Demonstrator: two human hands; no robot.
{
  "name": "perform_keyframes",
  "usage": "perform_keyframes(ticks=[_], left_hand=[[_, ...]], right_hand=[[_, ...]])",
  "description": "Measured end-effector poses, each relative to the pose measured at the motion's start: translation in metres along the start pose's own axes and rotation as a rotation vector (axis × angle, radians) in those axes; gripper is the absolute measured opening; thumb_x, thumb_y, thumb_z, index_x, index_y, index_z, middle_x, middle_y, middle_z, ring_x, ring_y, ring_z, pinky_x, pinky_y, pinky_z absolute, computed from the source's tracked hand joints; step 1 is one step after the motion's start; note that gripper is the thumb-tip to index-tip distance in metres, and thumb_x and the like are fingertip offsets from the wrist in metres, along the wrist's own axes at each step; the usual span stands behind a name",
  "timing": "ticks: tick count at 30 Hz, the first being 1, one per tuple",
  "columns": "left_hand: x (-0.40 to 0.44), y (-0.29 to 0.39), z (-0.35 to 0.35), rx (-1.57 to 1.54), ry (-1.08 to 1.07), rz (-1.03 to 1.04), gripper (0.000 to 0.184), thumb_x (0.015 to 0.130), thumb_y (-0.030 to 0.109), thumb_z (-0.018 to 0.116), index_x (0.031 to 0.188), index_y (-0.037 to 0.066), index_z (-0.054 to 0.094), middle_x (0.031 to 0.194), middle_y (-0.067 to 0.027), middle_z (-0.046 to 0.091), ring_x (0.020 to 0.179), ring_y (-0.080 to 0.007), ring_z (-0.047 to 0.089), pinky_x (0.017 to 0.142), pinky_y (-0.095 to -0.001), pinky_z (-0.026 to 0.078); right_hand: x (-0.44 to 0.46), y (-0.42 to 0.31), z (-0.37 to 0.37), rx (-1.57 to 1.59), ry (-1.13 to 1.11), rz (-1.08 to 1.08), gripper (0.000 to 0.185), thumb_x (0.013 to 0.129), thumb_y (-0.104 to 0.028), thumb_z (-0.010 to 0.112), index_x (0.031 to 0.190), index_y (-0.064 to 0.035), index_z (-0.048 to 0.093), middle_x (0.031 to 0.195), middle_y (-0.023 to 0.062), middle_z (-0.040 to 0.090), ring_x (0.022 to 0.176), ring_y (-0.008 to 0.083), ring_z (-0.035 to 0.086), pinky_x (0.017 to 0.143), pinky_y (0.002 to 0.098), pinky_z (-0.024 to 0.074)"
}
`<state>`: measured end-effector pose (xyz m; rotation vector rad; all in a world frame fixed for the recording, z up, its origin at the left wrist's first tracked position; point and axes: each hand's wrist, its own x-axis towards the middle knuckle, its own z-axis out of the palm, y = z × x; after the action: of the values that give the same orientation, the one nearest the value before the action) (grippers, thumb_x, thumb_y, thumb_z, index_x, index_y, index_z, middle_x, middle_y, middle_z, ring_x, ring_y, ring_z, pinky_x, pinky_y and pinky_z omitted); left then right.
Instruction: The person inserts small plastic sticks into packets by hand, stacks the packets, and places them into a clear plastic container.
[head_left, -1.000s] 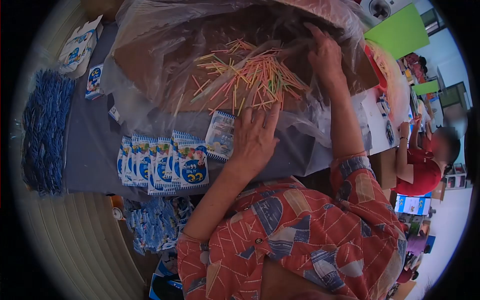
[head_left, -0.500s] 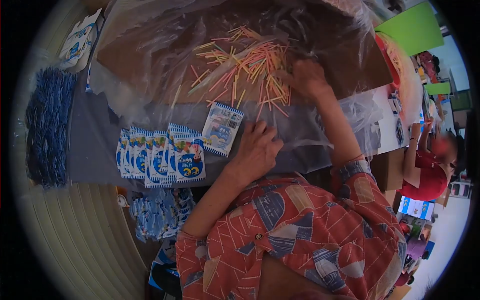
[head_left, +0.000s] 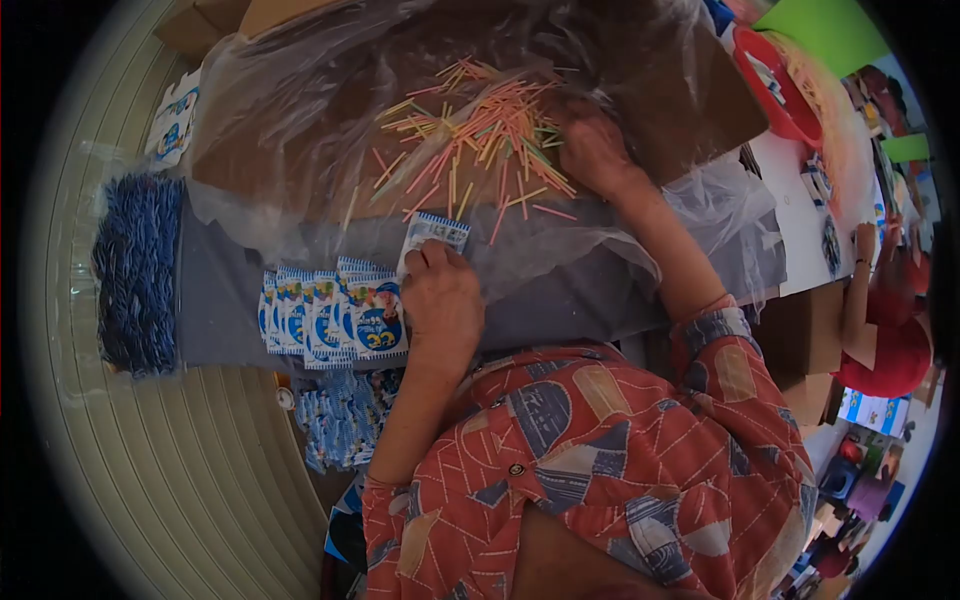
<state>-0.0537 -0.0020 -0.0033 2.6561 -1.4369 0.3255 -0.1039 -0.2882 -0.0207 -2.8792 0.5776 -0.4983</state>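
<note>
My left hand (head_left: 445,300) is closed over the lower part of a small blue-and-white packet (head_left: 440,230), whose printed back faces up. Left of that hand, several like packets (head_left: 375,318) lie overlapped in a row, fronts up. A loose pile of thin pink, yellow and green sticks (head_left: 500,125) lies on clear plastic sheeting over brown cardboard. At the pile's right edge is my right hand (head_left: 598,155), its fingers bent down toward the sticks. Shadow and blur hide its fingertips, so I cannot see whether it holds any.
Dark blue packets (head_left: 140,275) are stacked at the far left of the grey tabletop (head_left: 215,300). Below its edge hang more blue packets (head_left: 340,420). A red basin (head_left: 785,90) stands at the upper right, and a person in red (head_left: 890,340) sits beyond a cardboard box (head_left: 800,330).
My left hand has moved left onto the single packet, now covering its lower part. The right hand stays at the pile's right edge. The view has shifted slightly.
</note>
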Motion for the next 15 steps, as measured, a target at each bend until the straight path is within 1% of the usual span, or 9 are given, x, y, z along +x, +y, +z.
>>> perform_keyframes(ticks=[2,4,6,7,9,11,12,14,15], left_hand=[[-0.001,0.007,0.004,0.028,-0.004,0.000,0.030,0.072,0.010,0.065,0.096,-0.007,0.065,0.096,-0.0139,0.056,0.088,-0.0295,0.057,0.062,-0.0381,0.055],[-0.005,0.005,0.000,0.075,-0.014,-0.026,0.029,0.071,0.009,0.066,0.096,-0.006,0.066,0.097,-0.0134,0.056,0.089,-0.0295,0.057,0.060,-0.0376,0.055],[-0.007,-0.001,-0.009,-0.128,0.096,-0.032,0.023,0.073,0.006,0.066,0.094,-0.002,0.068,0.095,-0.0127,0.058,0.089,-0.0295,0.058,0.063,-0.0398,0.054],[-0.009,-0.006,-0.008,-0.124,0.097,-0.028,0.023,0.073,0.006,0.066,0.094,-0.002,0.068,0.095,-0.0127,0.058,0.089,-0.0295,0.058,0.063,-0.0398,0.054],[-0.013,-0.015,-0.003,-0.437,0.292,-0.060,0.018,0.077,0.004,0.065,0.095,0.001,0.069,0.094,-0.0126,0.060,0.088,-0.0300,0.059,0.067,-0.0420,0.051],[-0.016,-0.019,-0.004,-0.563,0.265,-0.125,0.017,0.079,0.003,0.065,0.095,0.001,0.069,0.093,-0.0131,0.061,0.088,-0.0306,0.059,0.068,-0.0426,0.050],[-0.016,-0.020,-0.004,-0.685,0.236,-0.194,0.016,0.081,0.003,0.064,0.096,0.001,0.068,0.092,-0.0135,0.062,0.088,-0.0311,0.059,0.070,-0.0433,0.048],[-0.014,-0.020,-0.009,-0.624,0.230,-0.186,0.016,0.080,0.002,0.064,0.096,0.000,0.068,0.092,-0.0134,0.062,0.087,-0.0318,0.059,0.069,-0.0432,0.048],[-0.013,-0.020,-0.010,-0.553,0.224,-0.195,0.016,0.080,0.000,0.064,0.095,-0.001,0.068,0.092,-0.0133,0.062,0.087,-0.0326,0.058,0.069,-0.0432,0.047]], right_hand=[[0.000,0.001,0.003,-0.024,0.083,0.022,0.044,0.077,-0.001,0.055,0.121,-0.0041,0.059,0.119,0.0230,0.062,0.115,0.0400,0.056,0.099,0.0455,0.0458],[0.001,-0.002,-0.013,0.051,0.069,0.043,0.044,0.077,-0.001,0.055,0.121,-0.0041,0.059,0.113,0.0225,0.064,0.110,0.0400,0.059,0.097,0.0460,0.0471],[0.001,-0.005,-0.018,0.131,0.057,0.068,0.044,0.078,0.000,0.056,0.122,-0.0040,0.059,0.108,0.0221,0.066,0.105,0.0399,0.062,0.094,0.0465,0.0484],[0.001,-0.005,-0.019,0.145,0.062,0.076,0.039,0.080,-0.001,0.057,0.119,-0.0033,0.060,0.103,0.0221,0.067,0.101,0.0401,0.063,0.089,0.0462,0.0499],[0.003,-0.001,-0.020,0.151,0.073,0.095,0.035,0.082,-0.003,0.059,0.117,-0.0025,0.061,0.098,0.0220,0.068,0.097,0.0403,0.065,0.084,0.0459,0.0514],[0.009,-0.004,-0.014,0.488,0.247,-0.027,0.024,0.086,-0.011,0.067,0.108,-0.0013,0.064,0.094,0.0171,0.070,0.091,0.0307,0.068,0.078,0.0397,0.0526],[0.012,-0.008,-0.016,0.479,0.255,-0.018,0.024,0.086,-0.011,0.067,0.108,-0.0013,0.064,0.094,0.0171,0.070,0.091,0.0307,0.068,0.078,0.0397,0.0526],[0.016,-0.015,-0.021,0.858,0.268,0.051,0.025,0.088,-0.018,0.071,0.108,-0.0027,0.067,0.095,0.0094,0.071,0.088,0.0187,0.067,0.078,0.0343,0.0522],[0.020,-0.012,-0.019,0.850,0.275,0.055,0.025,0.088,-0.018,0.071,0.108,-0.0027,0.067,0.095,0.0094,0.071,0.088,0.0187,0.067,0.078,0.0343,0.0522]])
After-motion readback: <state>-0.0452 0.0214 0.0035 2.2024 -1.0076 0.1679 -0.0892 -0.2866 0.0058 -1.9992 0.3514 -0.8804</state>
